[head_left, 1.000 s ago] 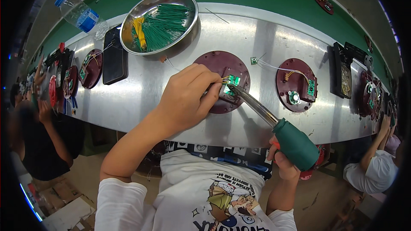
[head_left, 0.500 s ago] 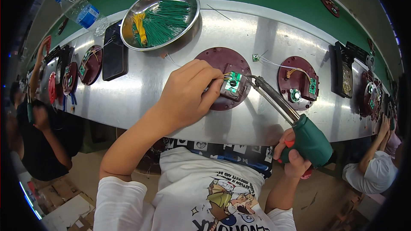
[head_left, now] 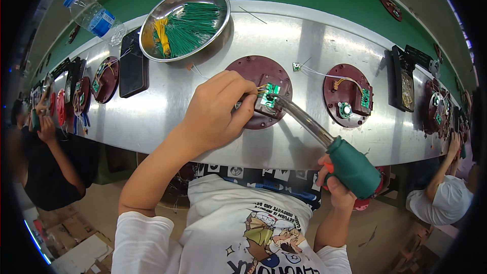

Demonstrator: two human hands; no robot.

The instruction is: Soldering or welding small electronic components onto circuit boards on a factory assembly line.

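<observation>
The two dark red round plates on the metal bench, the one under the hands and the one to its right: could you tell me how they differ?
The near plate is touched by the left hand and the soldering iron; the right plate lies untouched. The right plate shows a round silver part. Both carry green boards.

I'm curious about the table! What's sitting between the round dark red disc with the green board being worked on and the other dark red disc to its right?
In the head view, a tiny green circuit board with thin pale wires lies there on the shiny metal table.

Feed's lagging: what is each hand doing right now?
Left hand: closed, pinching wires at the green circuit board.
Right hand: closed around the soldering iron.
</observation>
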